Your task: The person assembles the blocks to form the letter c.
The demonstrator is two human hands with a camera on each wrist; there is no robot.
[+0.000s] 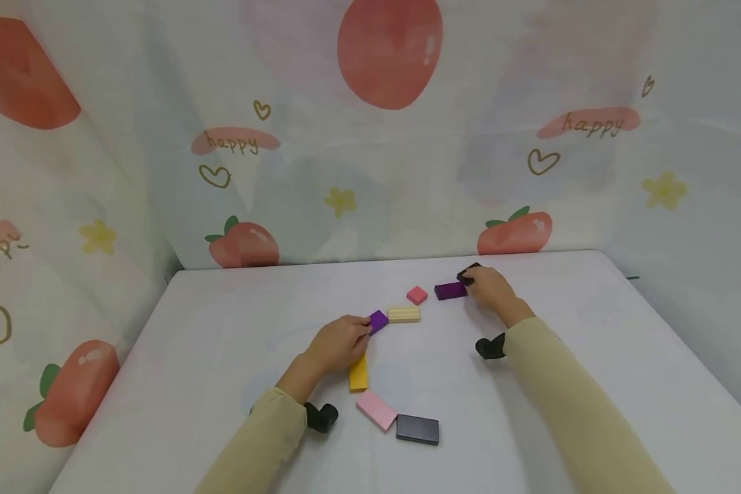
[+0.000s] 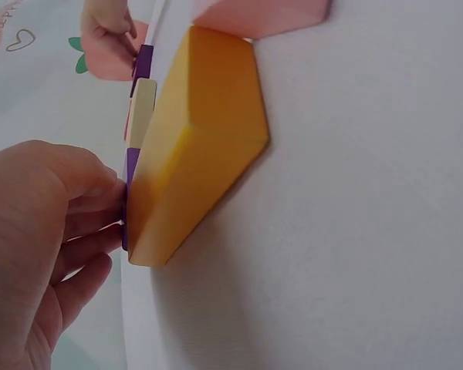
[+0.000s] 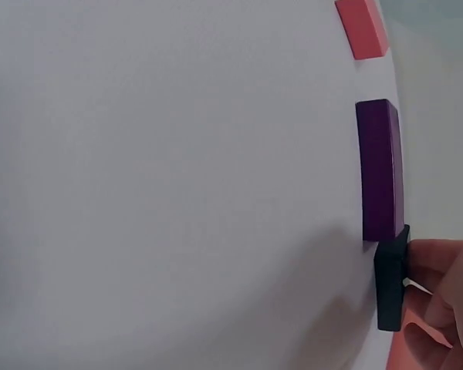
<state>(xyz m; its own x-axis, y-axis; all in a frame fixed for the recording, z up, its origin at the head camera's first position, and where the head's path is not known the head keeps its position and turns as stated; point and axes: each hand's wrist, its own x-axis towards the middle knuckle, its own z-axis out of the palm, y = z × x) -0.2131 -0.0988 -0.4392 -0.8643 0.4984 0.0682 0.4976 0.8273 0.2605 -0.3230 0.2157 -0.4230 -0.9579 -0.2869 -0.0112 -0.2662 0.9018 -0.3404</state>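
Note:
My left hand [image 1: 339, 342] has its fingertips and thumb on the near left end of a small violet block [image 1: 379, 322] and pinches it. Just below those fingers lies a yellow block [image 1: 358, 374], large in the left wrist view. A ribbed cream block [image 1: 404, 315] sits against the violet one's right side. Farther off, my right hand [image 1: 490, 291] grips a black block [image 3: 390, 285] between thumb and fingers. That block is at the right end of a dark purple block [image 3: 378, 169], touching or nearly touching it. The palm sides of both hands are mostly hidden.
A small coral-red block [image 1: 416, 296] lies between the cream and dark purple blocks. Nearer me, a pink block [image 1: 377, 410] touches a dark grey block [image 1: 417, 429]. The blocks form a curved line on the white table [image 1: 222, 343]. A fruit-printed curtain [image 1: 370, 158] hangs behind.

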